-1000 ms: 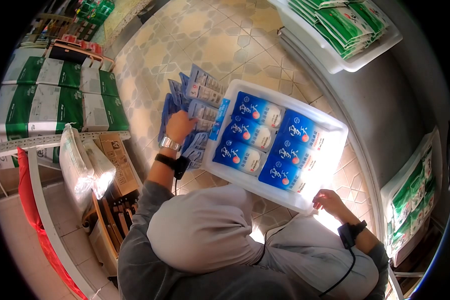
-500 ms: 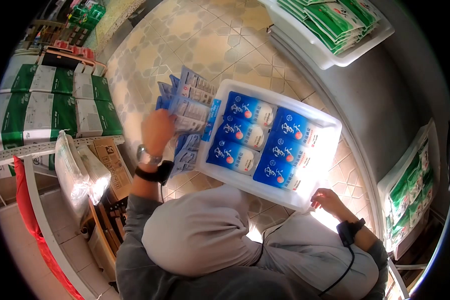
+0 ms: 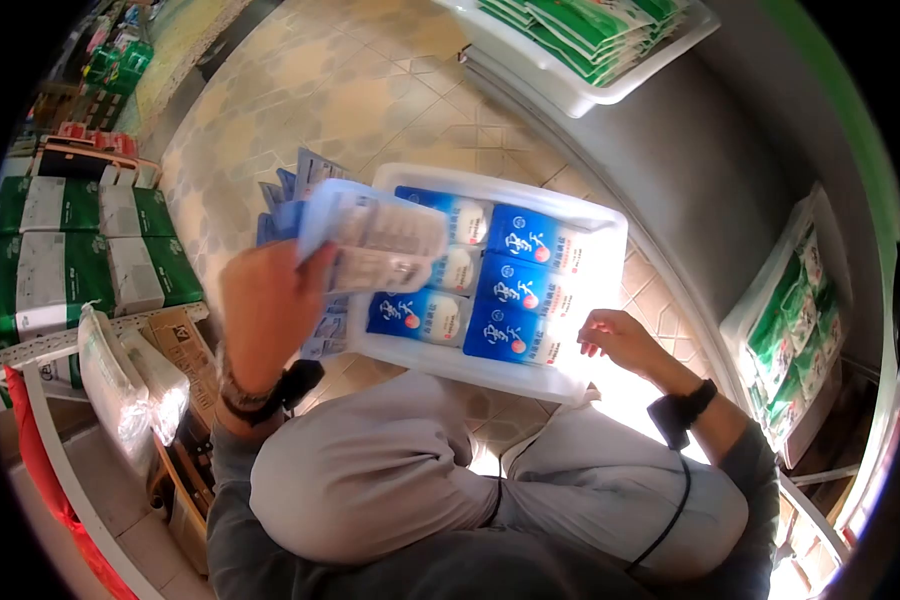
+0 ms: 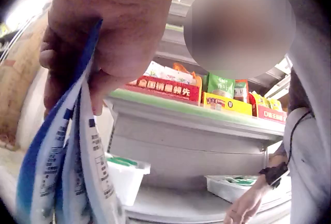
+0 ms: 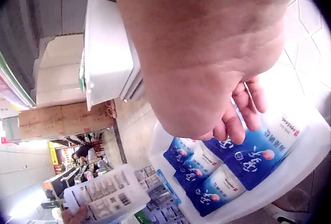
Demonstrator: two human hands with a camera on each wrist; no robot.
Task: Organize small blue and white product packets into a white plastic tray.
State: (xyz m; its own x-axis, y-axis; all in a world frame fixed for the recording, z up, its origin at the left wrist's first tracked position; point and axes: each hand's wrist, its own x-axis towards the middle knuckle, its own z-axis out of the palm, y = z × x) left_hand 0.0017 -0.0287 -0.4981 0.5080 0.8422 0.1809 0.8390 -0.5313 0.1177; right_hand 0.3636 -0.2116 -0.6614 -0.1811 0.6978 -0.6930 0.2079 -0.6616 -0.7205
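near: right hand [image 3: 625,345] is at the near right corner of the white tray [image 3: 510,378], fingers loosely bent, nothing seen in them. can't tell if they touch the rim.

left hand [image 3: 270,300] is what changed: half a sec ago it was down at the floor stack, now it's up and closer to the person with a few blue-and-white packets [image 3: 390,235]. fingers and thumb pinch them by one edge, left wrist view shows more than one, printed backs outward. so that handful is off the stack but not laid down anywhere; it covers part of the tray's left side in the head view, contact unclear.

in the tray: blue packets [image 3: 515,285] in two columns, logo side up. left column partly hidden by the handful.

just left of the tray: the remaining stack [image 3: 320,168] on the tiled floor, backs showing, fanned.

farther: green-and-white boxes [image 3: 55,260] off left, tub [image 3: 570,95] of green packets [image 3: 610,25] past the tray.
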